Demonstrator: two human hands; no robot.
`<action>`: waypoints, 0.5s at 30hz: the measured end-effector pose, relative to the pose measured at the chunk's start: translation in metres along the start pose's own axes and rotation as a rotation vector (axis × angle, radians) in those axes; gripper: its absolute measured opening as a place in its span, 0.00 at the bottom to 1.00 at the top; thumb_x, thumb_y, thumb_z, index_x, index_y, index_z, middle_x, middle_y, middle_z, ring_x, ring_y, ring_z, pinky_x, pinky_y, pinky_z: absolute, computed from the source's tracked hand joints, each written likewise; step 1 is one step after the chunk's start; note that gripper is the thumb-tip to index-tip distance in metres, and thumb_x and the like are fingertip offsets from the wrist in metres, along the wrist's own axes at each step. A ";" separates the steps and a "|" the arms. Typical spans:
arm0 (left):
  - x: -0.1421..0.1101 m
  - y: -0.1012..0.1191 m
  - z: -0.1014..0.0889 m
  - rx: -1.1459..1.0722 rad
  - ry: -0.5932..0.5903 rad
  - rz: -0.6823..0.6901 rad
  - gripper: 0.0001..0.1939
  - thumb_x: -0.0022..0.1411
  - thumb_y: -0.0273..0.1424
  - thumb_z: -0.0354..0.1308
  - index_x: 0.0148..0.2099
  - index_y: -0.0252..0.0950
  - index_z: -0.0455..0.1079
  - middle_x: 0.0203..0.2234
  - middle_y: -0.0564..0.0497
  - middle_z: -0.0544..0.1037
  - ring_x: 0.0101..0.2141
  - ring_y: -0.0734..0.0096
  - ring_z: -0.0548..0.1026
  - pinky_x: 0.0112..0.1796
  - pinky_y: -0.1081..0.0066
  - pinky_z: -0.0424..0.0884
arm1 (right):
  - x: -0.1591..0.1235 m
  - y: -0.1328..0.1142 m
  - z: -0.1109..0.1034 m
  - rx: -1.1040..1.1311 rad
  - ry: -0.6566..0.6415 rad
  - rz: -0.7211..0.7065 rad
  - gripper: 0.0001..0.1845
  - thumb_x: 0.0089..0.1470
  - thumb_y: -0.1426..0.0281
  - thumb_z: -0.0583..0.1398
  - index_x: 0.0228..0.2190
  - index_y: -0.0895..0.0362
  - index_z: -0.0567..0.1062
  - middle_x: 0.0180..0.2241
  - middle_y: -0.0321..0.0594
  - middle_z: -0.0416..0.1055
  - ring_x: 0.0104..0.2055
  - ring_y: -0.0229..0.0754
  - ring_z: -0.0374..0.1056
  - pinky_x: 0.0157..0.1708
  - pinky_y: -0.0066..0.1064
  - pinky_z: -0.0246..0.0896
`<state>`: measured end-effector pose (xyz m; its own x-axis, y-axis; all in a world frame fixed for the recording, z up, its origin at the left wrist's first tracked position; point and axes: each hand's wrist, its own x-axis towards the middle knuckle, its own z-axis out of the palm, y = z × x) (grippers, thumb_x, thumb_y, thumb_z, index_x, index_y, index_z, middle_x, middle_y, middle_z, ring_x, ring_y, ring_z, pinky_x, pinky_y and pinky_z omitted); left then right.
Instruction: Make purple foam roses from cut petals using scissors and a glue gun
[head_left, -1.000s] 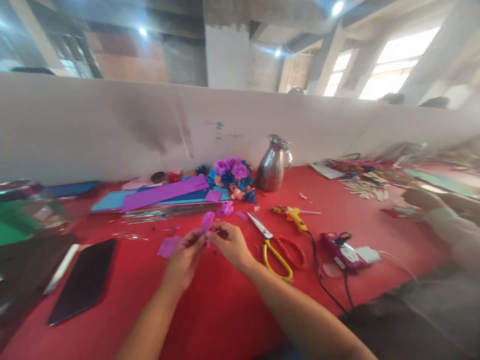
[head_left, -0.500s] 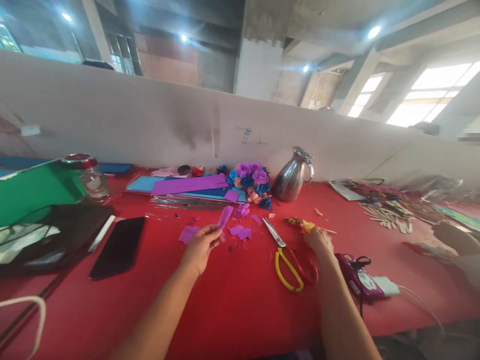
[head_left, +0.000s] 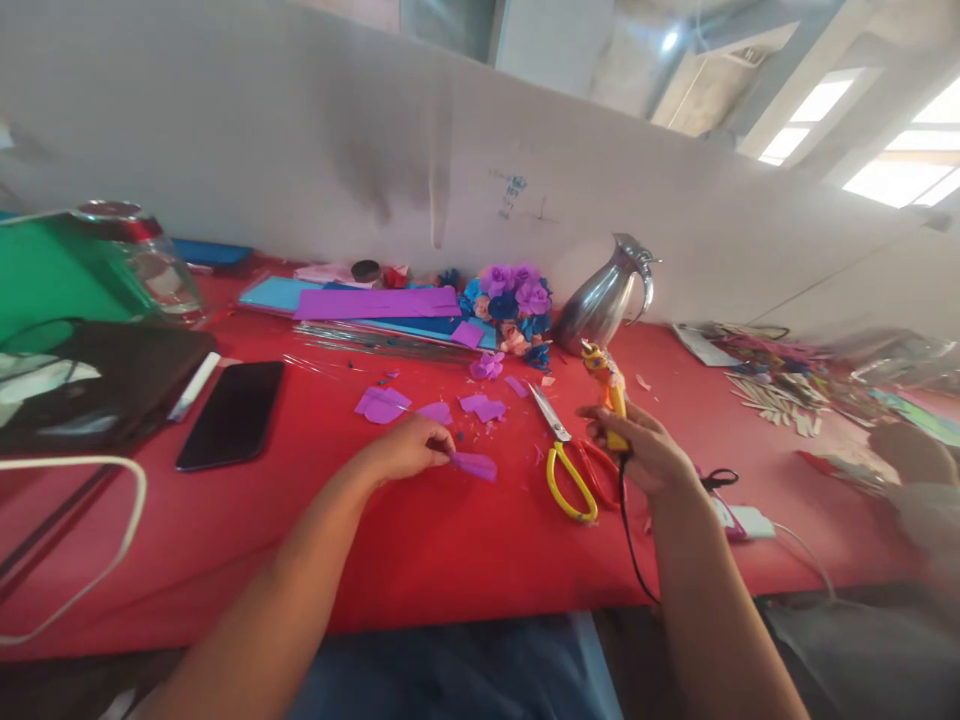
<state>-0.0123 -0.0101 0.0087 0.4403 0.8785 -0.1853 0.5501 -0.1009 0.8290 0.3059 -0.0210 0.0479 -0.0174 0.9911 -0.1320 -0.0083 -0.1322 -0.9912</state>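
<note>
My left hand (head_left: 412, 446) pinches the end of a purple paper strip (head_left: 475, 466), which points to the right just above the red table. My right hand (head_left: 643, 440) grips a yellow glue gun (head_left: 616, 405) upright, its nozzle end up and its black cord hanging down. Between my hands lie open scissors (head_left: 571, 478) with one yellow and one red handle. Purple petal pieces (head_left: 382, 404) and a small purple paper flower (head_left: 487, 366) rest beyond my left hand. Behind them sits a bunch of purple, blue and pink paper flowers (head_left: 510, 300).
A steel jug (head_left: 606, 296) stands by the white partition (head_left: 300, 140). Purple paper (head_left: 375, 303) lies on blue sheets above thin wires (head_left: 360, 338). At left are a phone (head_left: 232, 415) and a glass jar (head_left: 159, 270). At right are a power strip, sticks (head_left: 772, 395) and another person's arm (head_left: 911, 460).
My right hand has raised the glue gun from the table and turned it upright. My left hand has lowered the purple strip toward me, from upright to nearly flat. The view has tilted down.
</note>
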 end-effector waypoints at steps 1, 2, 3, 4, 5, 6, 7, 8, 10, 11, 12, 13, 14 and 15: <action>0.000 0.000 0.000 0.035 -0.009 -0.006 0.07 0.43 0.26 0.55 0.26 0.37 0.74 0.23 0.53 0.76 0.29 0.66 0.72 0.33 0.70 0.62 | -0.006 -0.001 0.007 0.016 -0.039 -0.003 0.19 0.38 0.62 0.69 0.32 0.57 0.73 0.29 0.40 0.73 0.24 0.33 0.63 0.21 0.24 0.58; 0.000 0.001 0.001 0.059 -0.015 -0.018 0.08 0.44 0.25 0.54 0.26 0.37 0.74 0.23 0.53 0.76 0.29 0.66 0.72 0.32 0.70 0.62 | -0.011 -0.001 0.013 0.021 -0.076 0.000 0.20 0.37 0.63 0.70 0.32 0.56 0.72 0.28 0.38 0.73 0.24 0.33 0.62 0.20 0.24 0.56; 0.000 0.002 0.002 0.072 -0.016 -0.031 0.08 0.44 0.25 0.54 0.27 0.37 0.74 0.23 0.52 0.76 0.29 0.66 0.72 0.31 0.71 0.62 | -0.015 0.001 0.018 0.021 -0.114 0.008 0.21 0.36 0.63 0.70 0.32 0.56 0.71 0.26 0.37 0.72 0.23 0.33 0.61 0.19 0.24 0.55; 0.001 0.002 0.002 0.076 -0.011 -0.040 0.09 0.44 0.24 0.54 0.28 0.37 0.74 0.24 0.52 0.77 0.29 0.67 0.73 0.31 0.71 0.62 | -0.018 0.003 0.022 0.018 -0.152 0.021 0.21 0.36 0.62 0.70 0.32 0.56 0.70 0.23 0.35 0.70 0.21 0.33 0.60 0.18 0.24 0.53; 0.001 0.003 0.003 0.075 -0.002 -0.044 0.09 0.45 0.24 0.53 0.28 0.36 0.74 0.24 0.52 0.77 0.29 0.67 0.73 0.30 0.71 0.62 | -0.020 0.006 0.025 0.014 -0.182 0.034 0.21 0.38 0.60 0.69 0.31 0.56 0.68 0.21 0.33 0.67 0.20 0.33 0.58 0.17 0.24 0.50; 0.001 0.003 0.004 0.075 0.008 -0.044 0.09 0.45 0.24 0.53 0.28 0.36 0.73 0.24 0.52 0.77 0.29 0.67 0.73 0.30 0.71 0.62 | -0.022 0.009 0.028 0.005 -0.202 0.042 0.21 0.40 0.57 0.68 0.31 0.55 0.67 0.19 0.31 0.65 0.19 0.32 0.56 0.17 0.24 0.48; 0.002 0.003 0.005 0.078 0.017 -0.043 0.08 0.45 0.23 0.54 0.28 0.36 0.73 0.24 0.52 0.77 0.29 0.68 0.73 0.30 0.71 0.62 | -0.022 0.012 0.031 -0.014 -0.216 0.044 0.21 0.43 0.56 0.66 0.31 0.55 0.66 0.18 0.30 0.63 0.18 0.32 0.55 0.16 0.24 0.46; 0.002 0.002 0.006 0.086 0.026 -0.041 0.07 0.45 0.24 0.54 0.27 0.36 0.72 0.24 0.53 0.77 0.28 0.68 0.73 0.30 0.71 0.62 | -0.022 0.015 0.034 -0.047 -0.224 0.040 0.20 0.46 0.55 0.64 0.32 0.55 0.66 0.17 0.29 0.62 0.18 0.31 0.54 0.16 0.23 0.45; 0.003 0.000 0.006 0.114 0.035 -0.035 0.05 0.46 0.24 0.55 0.26 0.37 0.71 0.23 0.53 0.76 0.28 0.68 0.73 0.30 0.71 0.63 | -0.021 0.021 0.040 -0.136 -0.233 0.007 0.18 0.49 0.56 0.63 0.34 0.55 0.66 0.19 0.30 0.63 0.18 0.31 0.54 0.17 0.23 0.46; 0.002 0.000 0.006 0.137 0.041 -0.029 0.04 0.46 0.25 0.55 0.25 0.37 0.71 0.23 0.53 0.76 0.28 0.68 0.73 0.30 0.71 0.63 | -0.020 0.023 0.043 -0.183 -0.239 -0.022 0.18 0.48 0.57 0.63 0.35 0.55 0.67 0.21 0.31 0.64 0.20 0.31 0.56 0.18 0.23 0.49; 0.002 -0.001 0.006 0.162 0.050 -0.022 0.04 0.47 0.25 0.56 0.25 0.37 0.71 0.24 0.52 0.75 0.29 0.68 0.73 0.30 0.71 0.63 | -0.019 0.026 0.046 -0.228 -0.249 -0.058 0.18 0.48 0.58 0.64 0.36 0.55 0.67 0.24 0.32 0.66 0.22 0.32 0.58 0.20 0.24 0.52; 0.002 -0.001 0.006 0.186 0.059 -0.013 0.04 0.47 0.24 0.56 0.25 0.37 0.71 0.25 0.52 0.75 0.29 0.67 0.73 0.30 0.71 0.63 | -0.017 0.028 0.049 -0.272 -0.257 -0.098 0.19 0.47 0.58 0.64 0.37 0.55 0.67 0.27 0.34 0.68 0.24 0.34 0.60 0.23 0.25 0.56; 0.001 -0.001 0.005 0.206 0.069 -0.002 0.04 0.46 0.24 0.56 0.25 0.37 0.71 0.25 0.51 0.75 0.30 0.67 0.73 0.30 0.71 0.63 | -0.016 0.031 0.051 -0.315 -0.262 -0.142 0.18 0.47 0.58 0.63 0.37 0.55 0.68 0.29 0.36 0.69 0.27 0.36 0.63 0.26 0.26 0.59; 0.001 0.000 0.005 0.219 0.076 0.006 0.04 0.46 0.24 0.56 0.25 0.36 0.71 0.26 0.51 0.75 0.30 0.67 0.73 0.31 0.71 0.63 | -0.015 0.033 0.053 -0.364 -0.262 -0.188 0.18 0.48 0.58 0.63 0.38 0.55 0.68 0.31 0.37 0.69 0.30 0.38 0.65 0.30 0.28 0.61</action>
<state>-0.0086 -0.0117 0.0060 0.3939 0.9094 -0.1334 0.6923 -0.1981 0.6939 0.2530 -0.0408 0.0175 -0.3005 0.9537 0.0108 0.3136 0.1095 -0.9432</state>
